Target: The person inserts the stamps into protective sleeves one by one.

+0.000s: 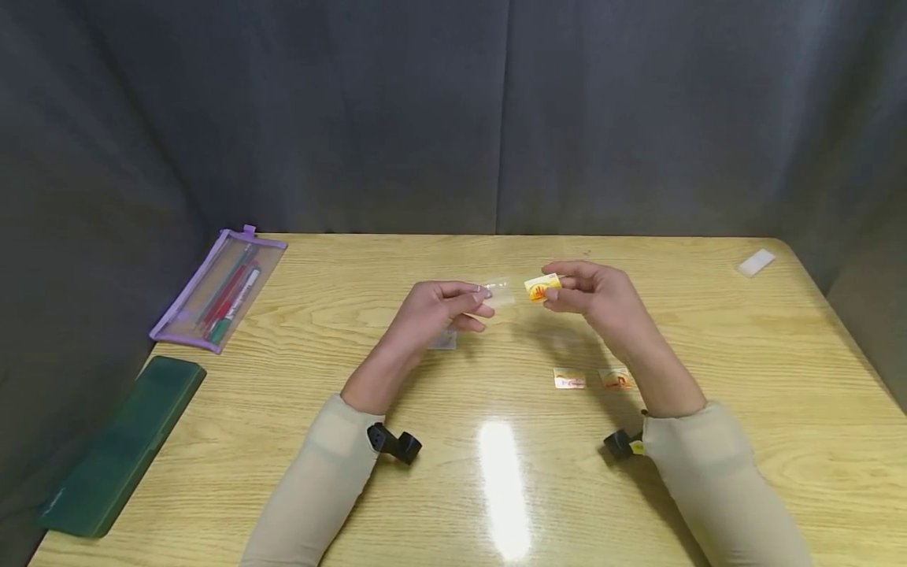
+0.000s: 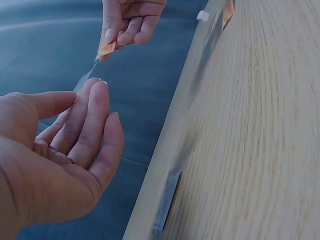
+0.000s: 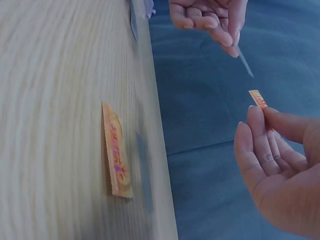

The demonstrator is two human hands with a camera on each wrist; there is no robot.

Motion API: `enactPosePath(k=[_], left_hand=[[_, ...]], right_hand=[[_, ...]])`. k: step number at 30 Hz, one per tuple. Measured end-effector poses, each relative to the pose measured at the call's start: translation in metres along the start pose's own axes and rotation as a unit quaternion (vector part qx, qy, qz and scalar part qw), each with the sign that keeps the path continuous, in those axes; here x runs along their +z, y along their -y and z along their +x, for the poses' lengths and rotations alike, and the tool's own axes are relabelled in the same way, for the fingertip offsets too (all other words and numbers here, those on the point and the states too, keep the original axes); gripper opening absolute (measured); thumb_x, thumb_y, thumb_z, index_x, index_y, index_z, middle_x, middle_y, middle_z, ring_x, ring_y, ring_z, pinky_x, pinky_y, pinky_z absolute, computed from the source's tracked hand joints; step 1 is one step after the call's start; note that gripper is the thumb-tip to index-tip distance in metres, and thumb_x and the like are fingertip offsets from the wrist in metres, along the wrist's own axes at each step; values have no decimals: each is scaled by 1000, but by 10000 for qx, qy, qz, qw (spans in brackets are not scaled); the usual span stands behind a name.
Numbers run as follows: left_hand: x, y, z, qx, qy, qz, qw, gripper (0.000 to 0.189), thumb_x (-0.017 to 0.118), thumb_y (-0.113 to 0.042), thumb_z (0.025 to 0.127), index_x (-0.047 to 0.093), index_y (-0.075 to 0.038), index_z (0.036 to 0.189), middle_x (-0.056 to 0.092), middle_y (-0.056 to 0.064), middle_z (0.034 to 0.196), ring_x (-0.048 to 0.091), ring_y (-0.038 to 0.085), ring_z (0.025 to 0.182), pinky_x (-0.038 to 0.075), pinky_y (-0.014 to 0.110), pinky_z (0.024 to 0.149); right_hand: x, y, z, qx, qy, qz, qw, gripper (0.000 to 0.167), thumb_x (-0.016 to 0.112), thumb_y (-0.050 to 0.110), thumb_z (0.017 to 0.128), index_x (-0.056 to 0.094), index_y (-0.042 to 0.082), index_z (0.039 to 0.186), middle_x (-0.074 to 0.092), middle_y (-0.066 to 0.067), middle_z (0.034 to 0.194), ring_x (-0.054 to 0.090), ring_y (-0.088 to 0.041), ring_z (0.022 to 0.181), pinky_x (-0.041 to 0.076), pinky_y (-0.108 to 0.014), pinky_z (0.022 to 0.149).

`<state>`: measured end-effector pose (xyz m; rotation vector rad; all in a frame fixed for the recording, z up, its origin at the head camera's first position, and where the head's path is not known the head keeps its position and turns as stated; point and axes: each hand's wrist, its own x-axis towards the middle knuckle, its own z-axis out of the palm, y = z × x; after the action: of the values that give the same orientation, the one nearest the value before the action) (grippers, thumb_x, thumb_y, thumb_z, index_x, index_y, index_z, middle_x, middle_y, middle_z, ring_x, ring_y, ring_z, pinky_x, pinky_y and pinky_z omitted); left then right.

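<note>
In the head view my left hand point(image 1: 446, 305) pinches a small clear plastic sleeve point(image 1: 500, 294) between thumb and fingertips, above the table. My right hand point(image 1: 602, 303) holds a small yellow stamp-like piece with an orange print point(image 1: 540, 288) between thumb and fingers. A narrow gap parts the piece from the sleeve's end. Two similar printed pieces lie on the table below the right hand, one at left point(image 1: 570, 379) and one at right point(image 1: 616, 379). In the right wrist view, a printed piece point(image 3: 117, 150) on the table shows a toothed edge.
Partly behind the left hand lies a flat clear item point(image 1: 444, 340). A purple-edged mesh pouch point(image 1: 186, 307) with pens and a dark green case point(image 1: 124, 449) lie at the left. A small white block point(image 1: 757, 262) sits far right. Dark curtains point(image 1: 453, 118) surround the wooden table point(image 1: 319, 441).
</note>
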<state>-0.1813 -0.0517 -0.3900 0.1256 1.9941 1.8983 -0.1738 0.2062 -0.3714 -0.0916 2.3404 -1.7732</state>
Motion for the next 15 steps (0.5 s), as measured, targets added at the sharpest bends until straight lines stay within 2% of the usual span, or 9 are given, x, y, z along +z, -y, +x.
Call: enactPosePath(k=[4,8,11,15], left_hand=[[-1,2,2,-55,-4,67,10000,26,62,-16,102,72,-6,124,77,14,111,78,21,83,60,34,92],[-1,3,2,-112,-18,83,9999,27,64,-16,101,72,-6,124,77,14,111,78,22,84,59,33,94],[-1,2,2,-119,-21,38,9999,28,65,-16,100,72,-4,124,76,16,112,77,15,78,59,34,93],[1,2,2,-101,-53,100,9999,28,68,-20,98,73,-4,121,78,15,108,78,16,77,57,36,99]], right_hand=[[3,-2,-1,-33,21,441,9990,34,66,6,98,61,-1,130,70,5,97,74,-9,88,60,-26,88],[4,-3,-1,-146,19,760,9970,24,65,4,98,63,3,122,65,2,91,73,-11,84,60,-27,86],[4,-3,-1,-108,-5,790,9968,21,63,7,99,62,4,120,65,4,90,73,-10,83,60,-25,86],[3,-2,-1,-34,-6,696,9976,20,60,9,101,60,0,118,70,6,92,72,-8,82,59,-25,88]])
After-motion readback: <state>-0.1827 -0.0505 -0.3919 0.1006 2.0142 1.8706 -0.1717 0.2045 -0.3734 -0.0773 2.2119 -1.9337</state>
